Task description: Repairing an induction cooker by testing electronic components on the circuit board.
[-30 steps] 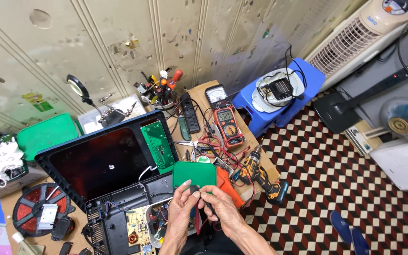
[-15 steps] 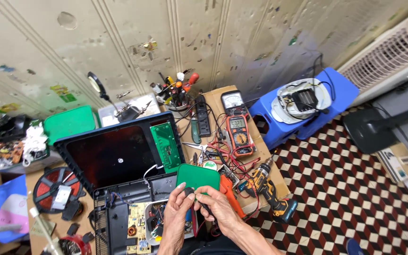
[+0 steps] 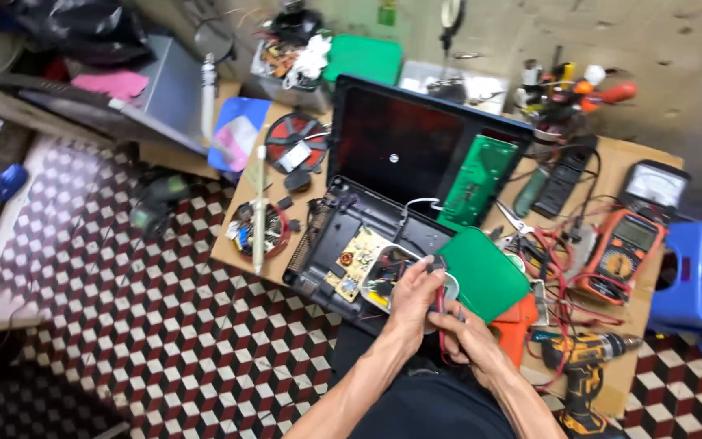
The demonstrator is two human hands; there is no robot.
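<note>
Probing the opened black appliance's yellow circuit board, I keep left hand and right hand fingers pinched around a thin red-black probe; next needs steady tip placement

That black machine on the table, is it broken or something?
It looks taken apart, not smashed. The black machine lies open with its yellow circuit board bare, and a green circuit board leans loose against its edge. Both hands, left and right, hold a thin red-tipped tool.
</note>
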